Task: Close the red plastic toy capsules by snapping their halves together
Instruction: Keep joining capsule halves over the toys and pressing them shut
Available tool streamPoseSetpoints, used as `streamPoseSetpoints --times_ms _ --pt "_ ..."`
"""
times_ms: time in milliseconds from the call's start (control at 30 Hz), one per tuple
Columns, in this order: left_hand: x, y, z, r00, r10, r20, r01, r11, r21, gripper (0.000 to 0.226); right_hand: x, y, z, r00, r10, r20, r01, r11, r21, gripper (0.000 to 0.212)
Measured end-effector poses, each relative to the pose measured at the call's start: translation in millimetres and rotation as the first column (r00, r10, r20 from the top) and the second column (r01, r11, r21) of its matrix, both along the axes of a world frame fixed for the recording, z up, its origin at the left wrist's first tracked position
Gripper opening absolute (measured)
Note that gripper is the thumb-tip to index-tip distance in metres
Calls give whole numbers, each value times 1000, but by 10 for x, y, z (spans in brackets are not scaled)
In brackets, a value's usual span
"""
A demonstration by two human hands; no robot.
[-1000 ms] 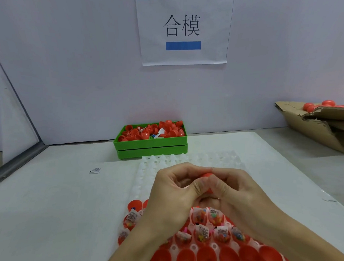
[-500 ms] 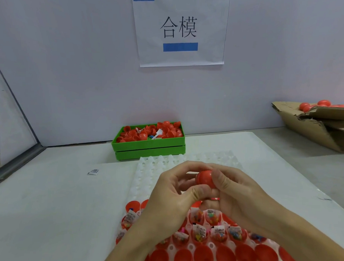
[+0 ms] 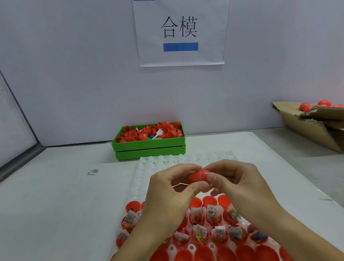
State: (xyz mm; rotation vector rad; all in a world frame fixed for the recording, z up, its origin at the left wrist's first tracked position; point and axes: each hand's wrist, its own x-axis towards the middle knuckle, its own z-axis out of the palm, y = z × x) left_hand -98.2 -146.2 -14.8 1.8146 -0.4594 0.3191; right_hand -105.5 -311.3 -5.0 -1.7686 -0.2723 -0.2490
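Your hands have drawn apart, baring the red capsule lying crosswise, left hand and right hand each pinching an end, its seam between your thumbs

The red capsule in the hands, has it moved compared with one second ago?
Yes. The red capsule now sits higher against the white tray, nearer the green box, and shows more between the fingers.

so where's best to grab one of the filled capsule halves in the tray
By the rim, from straight above. Each filled half sits open side up in a pocket of the white tray, close among its neighbours, so only the rim shows. Likely pinch the rim beside the packet poking out.
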Motion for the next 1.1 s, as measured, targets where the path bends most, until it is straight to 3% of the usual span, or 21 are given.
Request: streamPoseSetpoints --times_ms 167,433,800,1100 --pt "32 10 -15 999 27 -22 -28 999 -28 33 -14 9 12 999 -23 42 22 1000 9 24" --pt "31 16 -22 1000 21 1 -21 999 -42 37 -31 2 20 996 -39 82 41 999 -27 24" --pt "15 24 -13 996 5 87 -13 996 93 37 -11 -18 3 997 18 74 -13 998 -69 37" --pt "1 -6 -64 992 -46 120 27 987 159 34 -25 -23 4 995 72 74 -64 993 -99 32"
